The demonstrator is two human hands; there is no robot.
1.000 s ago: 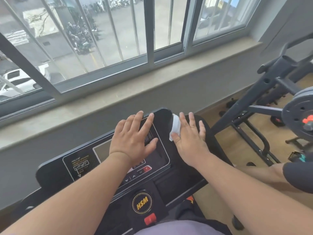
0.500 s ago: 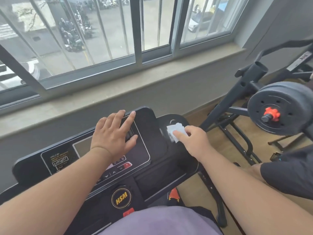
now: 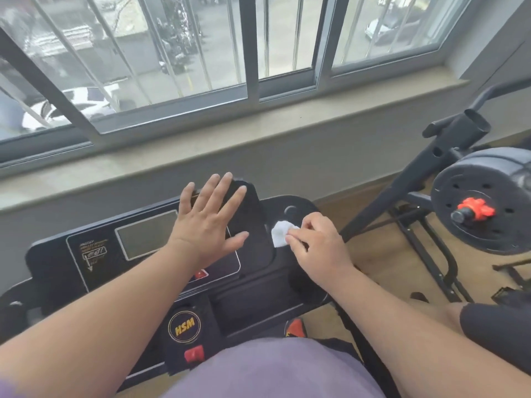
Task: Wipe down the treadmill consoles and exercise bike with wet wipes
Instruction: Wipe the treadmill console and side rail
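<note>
Since the earlier frame, the right hand has curled its fingers, which previously lay flat over the wet wipe, and has drawn back from the far edge of the treadmill console to its right-hand tray. The left hand has shifted toward the console's far right corner.

The wet wipe is a white, soft, crumpled wad with no clear long axis. It lies on the right tray, just beside the raised centre panel, and is pinched between the right thumb and fingertips.

The left hand is spread, fingers straight, palm flat on the console beside the grey rectangular display, with its fingertips reaching the far edge.

The console is smooth black plastic with rounded corners. A round yellow HSM badge sits near its front edge, with a red tab just below it.

A black weight plate with a red collar stands to the right, well apart from the console.
</note>
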